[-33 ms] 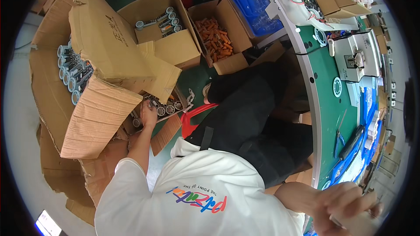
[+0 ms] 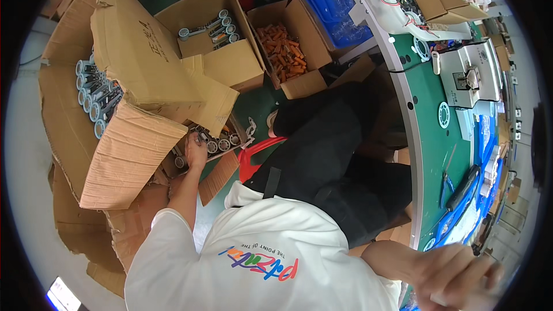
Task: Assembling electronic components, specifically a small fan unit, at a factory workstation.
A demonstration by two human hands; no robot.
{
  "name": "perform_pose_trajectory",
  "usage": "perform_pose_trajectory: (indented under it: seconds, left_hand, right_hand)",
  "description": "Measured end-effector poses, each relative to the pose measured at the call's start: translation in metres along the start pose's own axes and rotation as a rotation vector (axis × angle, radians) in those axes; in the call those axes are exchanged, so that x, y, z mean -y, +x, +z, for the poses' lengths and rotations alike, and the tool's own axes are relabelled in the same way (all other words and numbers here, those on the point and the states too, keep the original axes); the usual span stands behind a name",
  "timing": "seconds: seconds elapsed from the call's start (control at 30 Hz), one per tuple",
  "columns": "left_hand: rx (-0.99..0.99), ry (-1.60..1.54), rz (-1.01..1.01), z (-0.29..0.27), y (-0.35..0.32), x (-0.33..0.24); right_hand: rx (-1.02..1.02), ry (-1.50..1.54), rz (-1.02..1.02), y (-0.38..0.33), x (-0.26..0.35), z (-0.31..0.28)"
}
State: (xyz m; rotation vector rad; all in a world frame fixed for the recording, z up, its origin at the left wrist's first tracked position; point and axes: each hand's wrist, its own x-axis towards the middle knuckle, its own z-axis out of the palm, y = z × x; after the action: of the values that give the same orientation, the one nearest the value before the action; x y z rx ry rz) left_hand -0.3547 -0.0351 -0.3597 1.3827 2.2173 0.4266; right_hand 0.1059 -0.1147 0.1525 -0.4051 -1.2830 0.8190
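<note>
My left hand [image 2: 196,150] reaches down into a low cardboard box [image 2: 222,152] at the left. Its fingers are curled among grey parts with round ring ends [image 2: 212,147]; what they grip is mostly hidden. At the lower right my right hand [image 2: 458,273] is raised by the green workbench [image 2: 429,155], fingers bent inward and partly blurred. A small pale piece shows under these fingers, too unclear to name. More ring-ended parts [image 2: 95,106] fill the large cardboard box beyond my left arm.
A cardboard box [image 2: 247,69] behind holds several similar parts. Beside it, another box contains orange cylinders [image 2: 281,52]; a blue bin [image 2: 340,14] holds clear pieces. On the bench stand a white machine [image 2: 469,78], a pale ring [image 2: 443,114] and pliers [image 2: 445,187]. A red stool [image 2: 250,158] is near my legs.
My right hand and its fingers have shifted very slightly. The left hand stays in the low box.
</note>
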Motion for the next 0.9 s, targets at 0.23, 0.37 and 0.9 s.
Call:
perform_pose_trajectory:
  seconds: [0.23,0.37,0.9]
  left_hand:
    - [0.052,0.017,0.005,-0.001,-0.005,-0.004]
    - [0.052,0.022,-0.012,0.001,-0.005,0.008]
    - [0.032,-0.036,0.022,-0.004,-0.005,0.004]
  right_hand:
    - [0.369,0.463,0.093,0.01,-0.006,-0.017]
    - [0.225,0.191,0.225,0.012,0.006,-0.009]
    - [0.107,-0.225,0.089,0.006,-0.002,-0.008]
